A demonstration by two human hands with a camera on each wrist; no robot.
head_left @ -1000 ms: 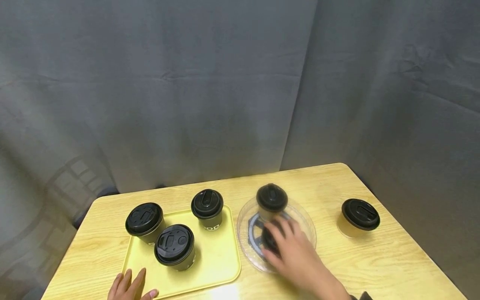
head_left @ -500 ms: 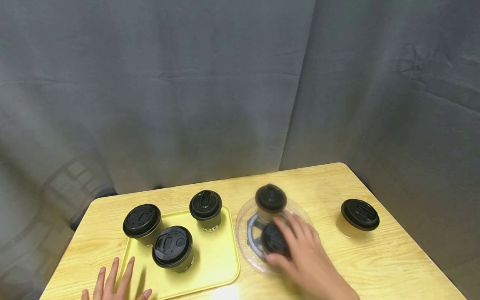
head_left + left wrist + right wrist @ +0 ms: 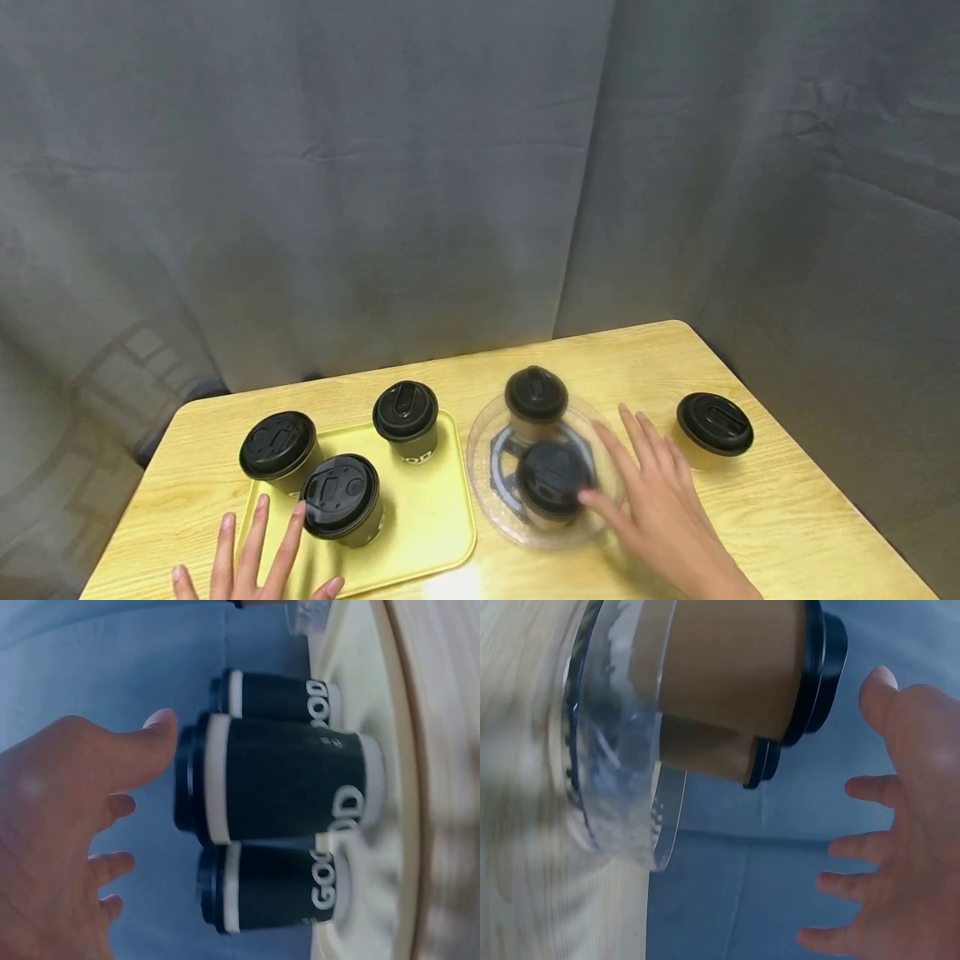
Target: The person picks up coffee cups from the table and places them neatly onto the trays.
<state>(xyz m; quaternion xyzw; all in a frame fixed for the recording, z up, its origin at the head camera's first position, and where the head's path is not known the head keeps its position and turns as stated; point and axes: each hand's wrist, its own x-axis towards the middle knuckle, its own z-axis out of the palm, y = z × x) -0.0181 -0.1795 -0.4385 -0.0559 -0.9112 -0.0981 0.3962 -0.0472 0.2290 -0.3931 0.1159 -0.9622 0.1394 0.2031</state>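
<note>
Three dark paper cups with black lids and white lettering stand on a yellow tray (image 3: 427,533): a front cup (image 3: 341,498), a left cup (image 3: 279,450) and a back cup (image 3: 406,421). My left hand (image 3: 251,562), fingers spread, hovers over the tray's near left part beside the front cup; the left wrist view shows a gap between thumb and lid. In a clear round container (image 3: 487,508) stand two brown cups with black lids, a front one (image 3: 553,483) and a rear one (image 3: 536,400). Just right of them my right hand (image 3: 663,504) has its fingers spread, holding nothing.
Another brown cup (image 3: 708,429) with a black lid stands on the wooden table (image 3: 795,533) at the right. Grey curtain (image 3: 420,183) hangs behind the table's far edge.
My right hand has drawn back to the right from the front brown cup, its fingers spreading. My left hand has come forward and spread its fingers near the front dark cup.
</note>
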